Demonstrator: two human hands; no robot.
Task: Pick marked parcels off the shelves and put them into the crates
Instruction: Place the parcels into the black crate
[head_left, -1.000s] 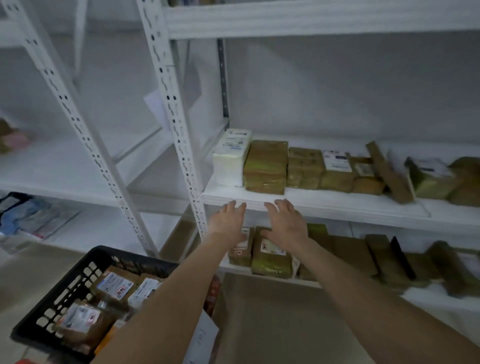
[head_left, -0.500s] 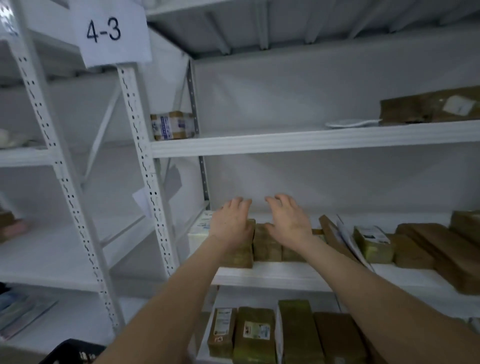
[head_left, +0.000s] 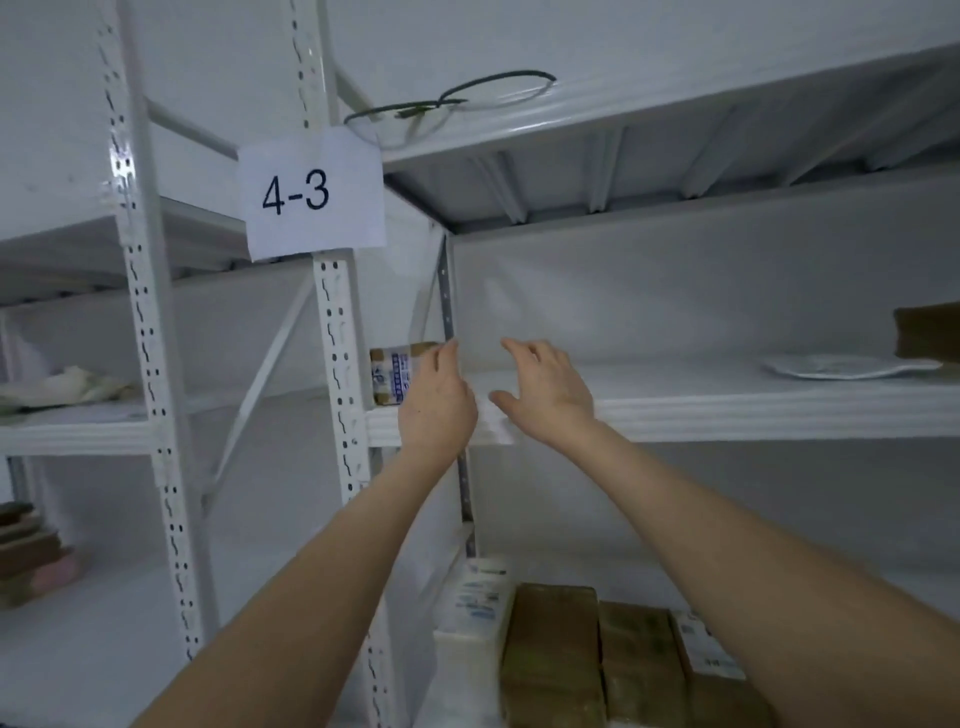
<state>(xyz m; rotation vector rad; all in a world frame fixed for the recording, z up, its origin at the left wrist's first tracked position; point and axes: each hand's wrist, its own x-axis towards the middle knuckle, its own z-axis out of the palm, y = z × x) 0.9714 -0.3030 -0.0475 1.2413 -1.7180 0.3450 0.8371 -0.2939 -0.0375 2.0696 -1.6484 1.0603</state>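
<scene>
Fingers (head_left: 442, 364) of your left hand (head_left: 439, 402): close together, nearly straight, pointing up, holding nothing. Their tips sit at the right edge of the small labelled parcel (head_left: 396, 376). I cannot tell whether they touch it or stand just off it.

Fingers (head_left: 525, 354) of your right hand (head_left: 553, 392): loosely spread, slightly curled, empty. They hang just above the front of the shelf board (head_left: 727, 410), thumb out toward the left hand.

Parcel: stands on that board directly behind the left fingers, tucked against the perforated upright (head_left: 337, 364), below the 4-3 sign (head_left: 311, 192). It is brown with a white label facing you. The print is too blurred to read, so check the mark before committing.

Step in hand (judged): reach and grasp of this parcel. No crate is in view.

Method:
- The upright blocks the side of the parcel away from your fingers. Hook the left fingers round the near right edge and slide the parcel toward the right hand before lifting.
- Close thumb and fingers on opposite faces, not on the label.
- Bring the right hand under as it clears the board edge.
- Find the crate by eye before you let go.

Further out: well to the right of the right fingers are a flat white packet (head_left: 841, 366) and a brown carton (head_left: 930, 332) at the frame edge. Far below both hands are a white parcel (head_left: 478, 597) and brown parcels (head_left: 550, 654) on the lower shelf. High above is a wire loop (head_left: 452, 98).
</scene>
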